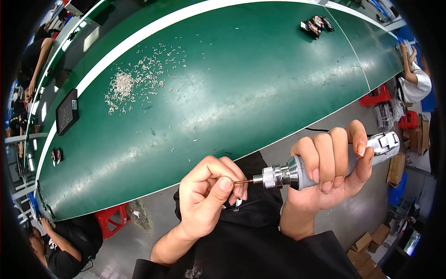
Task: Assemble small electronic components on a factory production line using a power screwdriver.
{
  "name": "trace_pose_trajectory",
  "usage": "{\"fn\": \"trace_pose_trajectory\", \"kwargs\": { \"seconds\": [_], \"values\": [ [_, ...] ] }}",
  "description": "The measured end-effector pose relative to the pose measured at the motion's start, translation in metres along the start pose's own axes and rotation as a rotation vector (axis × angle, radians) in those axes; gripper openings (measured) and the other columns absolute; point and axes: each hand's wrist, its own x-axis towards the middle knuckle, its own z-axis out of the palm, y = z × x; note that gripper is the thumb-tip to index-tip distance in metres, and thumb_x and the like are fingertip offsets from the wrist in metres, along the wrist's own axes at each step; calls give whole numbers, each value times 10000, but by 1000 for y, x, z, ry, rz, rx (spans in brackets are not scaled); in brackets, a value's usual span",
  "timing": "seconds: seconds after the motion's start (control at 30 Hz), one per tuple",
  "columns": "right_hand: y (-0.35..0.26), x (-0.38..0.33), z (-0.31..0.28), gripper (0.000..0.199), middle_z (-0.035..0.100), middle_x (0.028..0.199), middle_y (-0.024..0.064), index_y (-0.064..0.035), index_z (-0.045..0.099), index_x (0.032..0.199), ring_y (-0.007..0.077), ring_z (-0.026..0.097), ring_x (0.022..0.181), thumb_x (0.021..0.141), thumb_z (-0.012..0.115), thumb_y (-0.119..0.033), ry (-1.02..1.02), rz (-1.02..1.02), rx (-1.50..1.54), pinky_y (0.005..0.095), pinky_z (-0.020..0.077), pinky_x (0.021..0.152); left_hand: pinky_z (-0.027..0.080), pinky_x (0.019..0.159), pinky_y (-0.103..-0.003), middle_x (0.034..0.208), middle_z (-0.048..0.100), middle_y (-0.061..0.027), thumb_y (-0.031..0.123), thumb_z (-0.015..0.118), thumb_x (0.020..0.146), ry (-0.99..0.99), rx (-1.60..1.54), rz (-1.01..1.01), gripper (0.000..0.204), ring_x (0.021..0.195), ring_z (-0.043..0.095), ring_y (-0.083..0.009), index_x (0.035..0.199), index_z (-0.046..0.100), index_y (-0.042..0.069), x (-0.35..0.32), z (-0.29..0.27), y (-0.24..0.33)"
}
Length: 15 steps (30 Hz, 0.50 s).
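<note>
My right hand (327, 167) is wrapped round the grey body of an electric screwdriver (293, 172), which lies nearly level in front of my chest. Its shiny metal collar points left. From the collar sticks a thin coppery bit (248, 181), pinched near its tip between the thumb and fingers of my left hand (204, 197). Whether a small part sits on the tip is hidden by those fingers. Both hands are off the near edge of the green table (241, 93). Many tiny pale pieces (123, 85) lie heaped and scattered on its left part.
A black tray (67, 113) and small dark parts (56, 156) are at the table's left end. Black wrapped bundles (317, 26) rest at the far right. Red stools (111, 220) stand below the table. Other people sit left and right; cartons (370, 242) are on the right.
</note>
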Motion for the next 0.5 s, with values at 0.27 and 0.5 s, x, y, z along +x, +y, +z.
{"fn": "trace_pose_trajectory", "kwargs": {
  "seconds": [0.27, 0.5],
  "values": [
    [-9, -1, 3, 163, 395, 539, -13, -107, 422, 883, 94, 401, 445, 976, 458, -236, -7, -2, -193, 279, 365, 532, 420, 569, -219, 789, 566, -117, 111, 534, 947, 75, 704, 149, 158, 622, 509, -104, 876, 488, -22, 2, 10, 2],
    [-23, -1, -19, 146, 393, 534, -9, -107, 437, 871, 106, 385, 439, 952, 446, -228, 149, -55, -109, 288, 366, 524, 436, 546, -275, 736, 591, -126, -91, 569, 819, -50, 882, 171, 86, 594, 545, -193, 812, 522, -19, 23, 19, -6]
  ]
}}
